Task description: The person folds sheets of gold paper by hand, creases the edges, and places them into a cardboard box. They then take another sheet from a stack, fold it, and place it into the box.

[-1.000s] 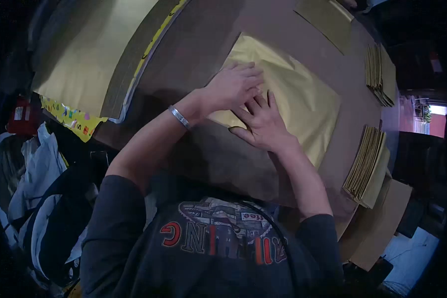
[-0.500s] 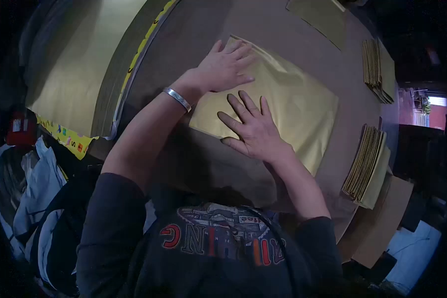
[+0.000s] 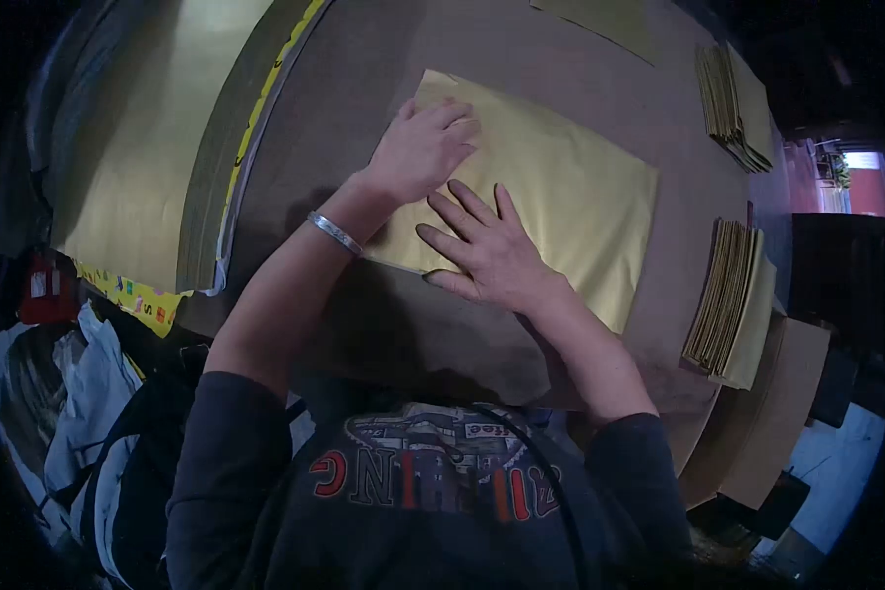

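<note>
A golden sheet (image 3: 570, 187) that looks like paper or foil lies on the brown table (image 3: 364, 59), with soft creases towards its right side. My left hand (image 3: 428, 147) rests on the sheet's upper left part, its fingers slightly bent and apart. Below and to the right of it, my right hand (image 3: 492, 256) lies with fingers spread on the lower left part of the sheet; its fingertips are dark. A silver bracelet (image 3: 334, 233) is on my left wrist.
Folded golden stacks stand at the right, one upper (image 3: 733, 108) and one lower (image 3: 728, 305). A large golden pile (image 3: 138, 147) with yellow patterned edging is at the left. Another golden sheet (image 3: 610, 25) lies at the top. A cardboard box (image 3: 777, 413) sits lower right.
My left hand has drawn down and back a little over the sheet, its fingers now more bent. My right hand has shifted slightly left. The sheet looks flatter, and the whole view has shifted slightly.
</note>
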The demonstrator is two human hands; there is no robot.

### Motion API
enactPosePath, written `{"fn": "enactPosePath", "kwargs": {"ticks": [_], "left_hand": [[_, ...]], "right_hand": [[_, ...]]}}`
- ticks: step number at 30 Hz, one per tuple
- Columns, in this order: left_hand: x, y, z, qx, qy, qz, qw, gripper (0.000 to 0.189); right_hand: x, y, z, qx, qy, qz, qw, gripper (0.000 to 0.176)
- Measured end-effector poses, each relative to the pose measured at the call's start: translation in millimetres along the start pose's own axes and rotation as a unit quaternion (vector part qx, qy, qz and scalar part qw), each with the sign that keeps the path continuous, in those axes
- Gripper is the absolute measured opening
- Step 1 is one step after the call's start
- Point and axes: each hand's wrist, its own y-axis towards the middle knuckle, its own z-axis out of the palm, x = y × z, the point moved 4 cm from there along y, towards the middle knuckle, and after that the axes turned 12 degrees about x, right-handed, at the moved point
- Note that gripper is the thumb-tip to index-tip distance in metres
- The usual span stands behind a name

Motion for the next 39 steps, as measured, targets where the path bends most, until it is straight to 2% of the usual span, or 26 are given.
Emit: {"fn": "enactPosePath", "kwargs": {"ticks": [2, 3, 4, 6, 7, 8, 10, 11, 12, 14, 15, 16, 18, 19, 21, 23, 24, 25, 26, 27, 29, 31, 32, 33, 35, 39], "left_hand": [[-7, 4, -1, -0.004, 0.079, -0.050, 0.996, 0.034], [-11, 11, -1, -0.010, 0.065, -0.066, 0.996, 0.037], [-14, 17, 3, -0.012, 0.066, -0.065, 0.996, 0.037], [-24, 30, 8, -0.027, 0.033, 0.011, 0.999, 0.042], [-28, 35, 11, 0.027, 0.053, -0.009, 0.998, 0.049], [-29, 36, 11, 0.025, 0.053, -0.007, 0.998, 0.049], [-27, 36, 11, -0.001, 0.083, -0.050, 0.995, 0.058], [-19, 34, 11, 0.026, 0.086, -0.080, 0.993, 0.067], [-13, 33, 11, 0.029, 0.085, -0.080, 0.993, 0.067], [4, 28, 6, -0.014, 0.103, -0.166, 0.981, 0.071], [9, 25, -1, -0.011, 0.112, -0.201, 0.973, 0.072], [7, 28, -4, -0.012, 0.114, -0.199, 0.973, 0.072], [7, 34, -7, 0.016, 0.154, -0.273, 0.950, 0.069], [-7, 42, -7, 0.023, 0.195, -0.224, 0.954, 0.066], [-43, 60, 9, 0.013, 0.109, -0.065, 0.992, 0.064], [-98, 72, 17, 0.227, -0.003, 0.027, 0.974, 0.068], [-121, 73, 22, 0.242, 0.021, 0.060, 0.968, 0.068], [-136, 76, 26, 0.256, 0.045, 0.092, 0.961, 0.068], [-139, 81, 26, 0.254, 0.045, 0.092, 0.962, 0.068], [-140, 85, 30, 0.242, 0.030, 0.087, 0.966, 0.069], [-127, 86, 38, 0.187, 0.030, 0.056, 0.980, 0.072], [-102, 85, 37, 0.122, 0.023, 0.005, 0.992, 0.071], [-88, 82, 35, 0.114, 0.037, -0.019, 0.993, 0.071], [-76, 78, 34, 0.115, 0.037, -0.019, 0.992, 0.071], [-48, 70, 27, 0.088, 0.066, -0.069, 0.992, 0.072], [-6, 53, 12, 0.095, 0.102, -0.120, 0.983, 0.073]], "right_hand": [[0, -2, -2, -0.028, 0.012, -0.006, 1.000, 0.054], [0, -2, -5, -0.029, 0.013, -0.006, 0.999, 0.053], [1, -2, -6, -0.029, 0.014, -0.008, 0.999, 0.053], [1, -2, -7, -0.045, 0.027, -0.013, 0.999, 0.052], [1, -2, -7, -0.039, 0.030, -0.014, 0.999, 0.052], [0, -2, -6, -0.032, 0.033, -0.016, 0.999, 0.052], [0, -2, -6, -0.034, 0.033, -0.011, 0.999, 0.053], [1, -2, -7, -0.032, 0.034, -0.008, 0.999, 0.053], [1, -2, -5, -0.034, 0.024, -0.007, 0.999, 0.053], [1, -3, -5, -0.041, 0.029, -0.009, 0.999, 0.053], [1, -3, -4, -0.035, 0.031, -0.009, 0.999, 0.052], [1, -3, -6, -0.030, 0.036, -0.008, 0.999, 0.052], [1, -3, -6, -0.028, 0.040, -0.001, 0.999, 0.053], [2, -3, -5, -0.024, 0.032, 0.000, 0.999, 0.053], [0, -2, 0, 0.007, 0.020, -0.001, 1.000, 0.053], [-7, -6, 14, 0.006, 0.130, -0.019, 0.991, 0.057], [-8, -7, 19, -0.048, 0.184, 0.004, 0.982, 0.062], [-7, -7, 11, 0.003, 0.115, 0.001, 0.993, 0.064], [-6, -8, 4, 0.054, 0.046, -0.001, 0.998, 0.067], [-6, -9, 11, 0.039, 0.007, -0.008, 0.999, 0.067], [-11, -9, 21, -0.020, 0.164, -0.018, 0.986, 0.067], [-7, -6, 11, 0.005, 0.118, -0.009, 0.993, 0.058], [-4, -3, 6, 0.035, 0.080, 0.006, 0.996, 0.055], [-2, -3, 7, -0.009, 0.043, -0.013, 0.999, 0.051], [0, -3, -3, -0.005, 0.052, -0.007, 0.999, 0.051], [2, -1, -5, -0.012, 0.031, 0.002, 0.999, 0.054]]}}
